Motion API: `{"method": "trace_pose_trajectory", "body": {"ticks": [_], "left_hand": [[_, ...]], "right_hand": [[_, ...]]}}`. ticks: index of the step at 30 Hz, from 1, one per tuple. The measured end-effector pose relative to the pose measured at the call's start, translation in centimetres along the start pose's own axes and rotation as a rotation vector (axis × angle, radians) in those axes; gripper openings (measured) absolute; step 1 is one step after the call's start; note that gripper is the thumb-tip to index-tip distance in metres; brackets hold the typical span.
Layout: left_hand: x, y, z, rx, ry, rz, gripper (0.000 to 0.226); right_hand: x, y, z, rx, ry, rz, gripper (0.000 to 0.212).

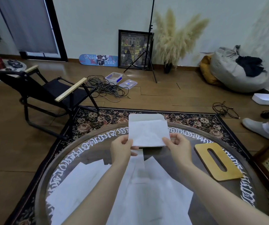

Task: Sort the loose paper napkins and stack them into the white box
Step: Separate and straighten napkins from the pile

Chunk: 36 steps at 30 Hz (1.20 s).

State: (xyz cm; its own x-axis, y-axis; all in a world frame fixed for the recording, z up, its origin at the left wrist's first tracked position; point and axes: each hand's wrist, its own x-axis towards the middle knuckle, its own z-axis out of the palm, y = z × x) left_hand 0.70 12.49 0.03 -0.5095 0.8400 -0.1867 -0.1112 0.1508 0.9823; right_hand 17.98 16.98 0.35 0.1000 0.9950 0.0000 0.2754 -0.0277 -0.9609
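Over the round table [85, 153], a napkin [148, 133] hangs before the white box [145, 116].
The left hand [122, 147] and right hand [177, 143] pinch its lower corners.

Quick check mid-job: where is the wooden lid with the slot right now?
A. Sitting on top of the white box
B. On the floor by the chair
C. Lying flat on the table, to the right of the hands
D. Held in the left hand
C: the wooden lid lies flat on the table, right of both hands, which hold a napkin over the white box.
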Motion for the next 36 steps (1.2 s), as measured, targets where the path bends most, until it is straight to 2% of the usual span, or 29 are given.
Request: {"method": "trace_pose_trajectory", "body": {"ticks": [4,9,17,26,31,36], "left_hand": [[3.4,0.8,1.1,0.1,0.007,-0.016,0.022],[6.7,1.5,2.3,0.257,0.071,0.052,0.023],[8.5,1.8,3.6,0.674,0.067,0.11,0.026],[9.0,1.3,4.0,0.926,0.051,0.191,0.033],[8.2,1.4,4.0,1.066,0.016,0.276,0.021],[7.6,1.5,4.1,1.093,0.007,0.31,0.011]], "right_hand": [[3.3,-0.5,0.7,-0.094,0.008,-0.02,0.004],[6.6,-0.7,1.6,-0.207,0.023,0.01,0.015],[9.0,0.4,2.6,-0.437,0.055,0.085,0.024],[9.2,0.0,2.4,-0.669,0.014,-0.06,0.032],[8.6,0.0,2.4,-0.745,-0.012,-0.204,0.036],[8.0,0.2,2.2,-0.796,-0.032,-0.247,0.041]]}}
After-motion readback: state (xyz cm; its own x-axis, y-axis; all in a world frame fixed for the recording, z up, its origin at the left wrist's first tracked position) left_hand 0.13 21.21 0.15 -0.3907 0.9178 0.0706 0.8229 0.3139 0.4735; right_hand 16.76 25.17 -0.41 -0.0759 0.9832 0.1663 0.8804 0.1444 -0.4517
